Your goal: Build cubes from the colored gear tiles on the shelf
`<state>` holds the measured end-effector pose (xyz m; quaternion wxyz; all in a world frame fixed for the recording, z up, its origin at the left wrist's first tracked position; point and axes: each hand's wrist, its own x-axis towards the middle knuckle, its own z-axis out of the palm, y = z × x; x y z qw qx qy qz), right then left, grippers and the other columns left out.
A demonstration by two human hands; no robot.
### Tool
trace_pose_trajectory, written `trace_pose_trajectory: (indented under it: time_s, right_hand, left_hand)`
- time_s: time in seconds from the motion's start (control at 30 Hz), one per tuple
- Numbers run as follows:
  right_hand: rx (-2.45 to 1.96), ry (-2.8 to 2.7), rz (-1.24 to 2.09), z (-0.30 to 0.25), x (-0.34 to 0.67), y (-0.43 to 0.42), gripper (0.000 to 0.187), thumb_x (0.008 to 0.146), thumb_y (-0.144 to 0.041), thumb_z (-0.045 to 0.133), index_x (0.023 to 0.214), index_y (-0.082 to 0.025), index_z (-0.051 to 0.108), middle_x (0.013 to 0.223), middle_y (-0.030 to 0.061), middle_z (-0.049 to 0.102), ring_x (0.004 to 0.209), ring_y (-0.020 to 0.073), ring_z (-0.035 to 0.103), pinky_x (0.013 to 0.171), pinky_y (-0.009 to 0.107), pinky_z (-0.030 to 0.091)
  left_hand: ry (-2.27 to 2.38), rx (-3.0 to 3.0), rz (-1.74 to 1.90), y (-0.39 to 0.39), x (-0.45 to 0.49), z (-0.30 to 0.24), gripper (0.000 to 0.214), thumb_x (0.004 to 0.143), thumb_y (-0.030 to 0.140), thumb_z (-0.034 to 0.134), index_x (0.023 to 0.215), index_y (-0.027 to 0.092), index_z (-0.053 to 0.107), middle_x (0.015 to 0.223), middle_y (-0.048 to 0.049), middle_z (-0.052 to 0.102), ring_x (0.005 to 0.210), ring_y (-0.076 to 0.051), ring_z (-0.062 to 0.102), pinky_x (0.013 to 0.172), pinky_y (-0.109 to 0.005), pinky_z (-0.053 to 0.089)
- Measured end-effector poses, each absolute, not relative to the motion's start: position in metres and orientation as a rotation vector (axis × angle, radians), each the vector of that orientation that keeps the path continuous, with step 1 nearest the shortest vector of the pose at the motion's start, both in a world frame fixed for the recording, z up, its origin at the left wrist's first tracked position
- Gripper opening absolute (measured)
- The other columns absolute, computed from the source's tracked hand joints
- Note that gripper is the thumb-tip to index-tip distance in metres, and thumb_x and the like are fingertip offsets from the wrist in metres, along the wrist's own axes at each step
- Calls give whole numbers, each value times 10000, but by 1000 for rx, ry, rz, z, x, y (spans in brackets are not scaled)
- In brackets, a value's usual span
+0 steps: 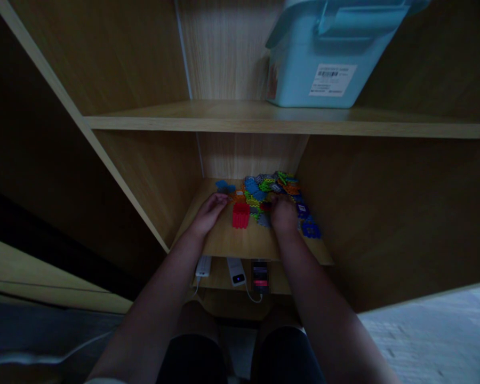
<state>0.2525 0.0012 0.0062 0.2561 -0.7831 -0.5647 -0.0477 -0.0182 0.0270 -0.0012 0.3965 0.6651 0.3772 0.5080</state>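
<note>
My left hand (pixel 212 210) reaches onto the lower shelf with its thumb and fingers pinched together, at the edge of an orange notched plastic piece (pixel 239 197). Close to it stands a red box shape (pixel 240 216) with an open top, its sides made of interlocking pieces. My right hand (pixel 284 212) is curled at the front of a pile of flat notched building pieces (pixel 260 191) in blue, green, yellow, grey and orange. A dark red piece (pixel 266 206) lies by its fingertips. What the right fingers grip is hidden.
Dark blue pieces (pixel 311 229) lie right of my right hand. Above, a light blue bin (pixel 316 64) stands on the upper shelf (pixel 224 121). Below are a white power bank (pixel 236 271), a phone (pixel 260 276) with a cable, and another white device (pixel 203 266). Wooden side walls flank both arms.
</note>
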Motion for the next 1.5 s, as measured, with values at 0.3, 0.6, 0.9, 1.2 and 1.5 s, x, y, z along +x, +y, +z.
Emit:
trace_pose_trajectory:
  time_s: [0.3, 0.6, 0.9, 1.2, 1.5]
  right_hand:
    - [-2108, -1696, -18, -3, 256, -3, 411, 1038, -565, 646, 1167, -232, 848, 1282, 140, 745, 1188, 291, 680, 1030, 377, 494]
    - [-2032, -1766, 23, -1, 260, 1, 285, 1048, -390, 669, 1187, -207, 839, 1218, 134, 778, 1120, 258, 710, 1009, 329, 496]
    - [-1951, -1472, -220, 3, 260, -1, 435, 1138, -320, 367, 1236, -121, 741, 1230, 190, 761, 1175, 318, 644, 1037, 391, 449]
    - [-2211, -1567, -61, 5, 247, -5, 384, 1146, -351, 411, 1339, -124, 655, 1204, 223, 770, 1224, 338, 678, 939, 398, 488]
    - [-1983, -1609, -163, 7, 247, -5, 370, 1148, -315, 381, 1222, -129, 693, 1153, 185, 763, 1129, 298, 666, 978, 355, 456]
  left_hand:
    - [961, 1668, 1290, 28, -18, -2, 383, 968, 594, 683, 1137, 252, 720, 1182, -67, 775, 1204, -274, 701, 1149, -450, 498]
    - [952, 1672, 1291, 27, -18, -2, 376, 986, 587, 670, 1156, 254, 712, 1188, -62, 773, 1211, -269, 700, 1158, -448, 492]
    - [959, 1677, 1294, 30, -19, -4, 399, 961, 598, 690, 1136, 241, 722, 1178, -69, 770, 1186, -267, 700, 1129, -439, 510]
    - [952, 1687, 1304, 27, -18, 0, 405, 953, 607, 702, 1118, 238, 728, 1191, -74, 784, 1210, -277, 704, 1162, -453, 501]
    - [960, 1676, 1309, 27, -18, 0, 403, 948, 603, 705, 1125, 242, 728, 1174, -70, 783, 1210, -282, 704, 1168, -465, 496]
